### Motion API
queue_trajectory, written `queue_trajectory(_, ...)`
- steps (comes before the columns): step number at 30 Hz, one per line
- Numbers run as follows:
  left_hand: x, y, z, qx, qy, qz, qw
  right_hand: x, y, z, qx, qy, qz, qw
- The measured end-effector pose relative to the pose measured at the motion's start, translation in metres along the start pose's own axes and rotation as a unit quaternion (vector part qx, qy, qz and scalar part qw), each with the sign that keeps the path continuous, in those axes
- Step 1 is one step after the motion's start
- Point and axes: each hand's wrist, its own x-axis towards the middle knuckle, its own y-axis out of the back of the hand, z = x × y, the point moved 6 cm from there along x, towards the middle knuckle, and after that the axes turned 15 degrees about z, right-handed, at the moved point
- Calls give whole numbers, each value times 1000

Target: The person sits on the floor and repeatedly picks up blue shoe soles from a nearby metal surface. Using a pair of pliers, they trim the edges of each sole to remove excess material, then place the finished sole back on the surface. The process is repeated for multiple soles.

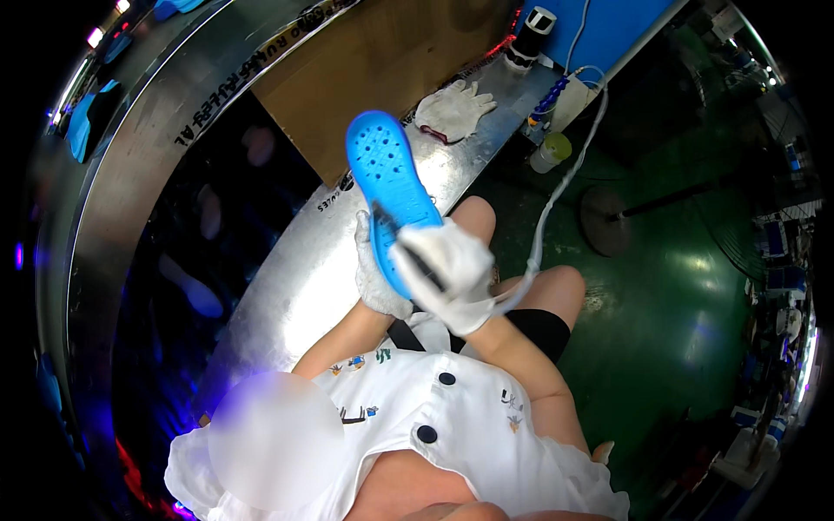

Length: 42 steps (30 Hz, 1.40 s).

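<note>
A bright blue shoe sole point(382, 161), with holes in its upper end, is held up over the metal bench in front of me. My left hand point(375, 273), in a whitish glove, grips it from the left side and beneath. Over the sole's lower part, my gloved right hand point(452, 269) is closed around a slim dark tool point(421, 260), its tip at the sole's surface. Motion blurs the hand and the tool, so the tool's kind is unclear. A pale hose point(556, 204) comes down to the right wrist area.
White work gloves point(456, 111) lie on the metal bench point(278, 269) beside a brown board point(339, 78). A dark bottle-shaped object point(530, 39) stands at its far end, near a lidded tub point(549, 154). Left, pale soles point(191, 286) lie in a dark channel. A round stand base point(601, 217) sits on the green floor.
</note>
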Motion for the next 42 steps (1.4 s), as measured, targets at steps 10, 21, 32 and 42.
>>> queue_trajectory(10,-8,-24,9,3,30,-53,998,-9,-5,-3,56,-116,-3,992)
queue_trajectory(21,16,10,8,105,-42,79,990,-26,-6,27,37,-183,112,976)
queue_trajectory(32,-2,10,58,136,-104,131,977,-26,-18,-27,90,-6,54,994)
queue_trajectory(42,-6,-66,43,-59,4,-48,997,-32,-12,-9,129,-211,34,968)
